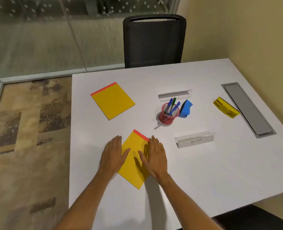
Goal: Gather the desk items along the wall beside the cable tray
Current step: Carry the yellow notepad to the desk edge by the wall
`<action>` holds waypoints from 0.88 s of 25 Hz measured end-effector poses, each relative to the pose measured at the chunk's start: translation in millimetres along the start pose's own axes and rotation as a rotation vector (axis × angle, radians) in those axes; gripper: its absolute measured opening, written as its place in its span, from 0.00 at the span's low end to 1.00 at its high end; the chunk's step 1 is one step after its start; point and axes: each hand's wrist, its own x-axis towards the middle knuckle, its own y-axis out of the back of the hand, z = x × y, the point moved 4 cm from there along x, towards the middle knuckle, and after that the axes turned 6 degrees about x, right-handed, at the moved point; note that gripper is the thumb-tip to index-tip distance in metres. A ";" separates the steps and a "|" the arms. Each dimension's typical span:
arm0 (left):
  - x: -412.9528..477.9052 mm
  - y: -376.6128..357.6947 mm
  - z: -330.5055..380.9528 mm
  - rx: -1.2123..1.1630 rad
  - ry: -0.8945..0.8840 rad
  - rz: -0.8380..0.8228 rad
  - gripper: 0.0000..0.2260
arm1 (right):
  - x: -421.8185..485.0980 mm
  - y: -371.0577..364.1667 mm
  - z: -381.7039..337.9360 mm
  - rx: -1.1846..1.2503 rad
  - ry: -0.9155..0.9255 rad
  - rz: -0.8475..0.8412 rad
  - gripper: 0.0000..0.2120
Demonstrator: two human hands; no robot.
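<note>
At the near edge of the white tabletop [204, 171], two bare forearms reach forward, and both hands lie flat, palms down, fingers spread, gripping nothing. The left hand [113, 153] rests on the left edge of a yellow rectangular notepad with a red-orange binding strip [134, 165]; the right hand [155, 156] presses on its right side. The pad lies turned at an angle, one corner pointing towards the person.

Judging from this, the step in hand is moving this pad towards the wall. To do it well, the hands should keep even downward pressure and slide it flat to the right, or pinch one edge to lift it, steering clear of the things in between.

Just right of the hands stands a clear plastic name tent with a handwritten label reading ALPHA [194, 140]. Beyond it, near the middle, a red mesh pen cup holding blue and green pens [169, 113] touches or nearly touches a blue stapler-like object [185, 108]; behind them sits a second clear name tent [174, 95]. Further left lies a second yellow notepad with a red-orange strip [112, 101].

Along the right side, by the cream wall [262, 47], a long grey recessed cable tray [248, 110] runs front to back. A yellow plastic block, possibly a board eraser [225, 107], already lies just beside it. A black mesh office chair [154, 42] stands at the far edge.
</note>
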 end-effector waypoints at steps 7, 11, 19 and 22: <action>-2.4 -34.8 -6.9 -0.028 0.021 -0.177 0.36 | -13.2 -25.7 18.5 0.048 -0.093 -0.083 0.38; -4.7 -40.6 -6.1 -0.088 0.031 -0.236 0.37 | -18.2 -27.2 20.8 0.086 -0.100 -0.102 0.36; 8.7 -36.8 -5.0 -0.195 0.285 -0.153 0.38 | -30.0 -21.9 35.4 0.524 -0.707 0.209 0.24; 11.9 -33.1 -4.8 -0.231 0.389 -0.186 0.36 | -31.4 -28.0 37.6 0.672 -0.883 0.209 0.25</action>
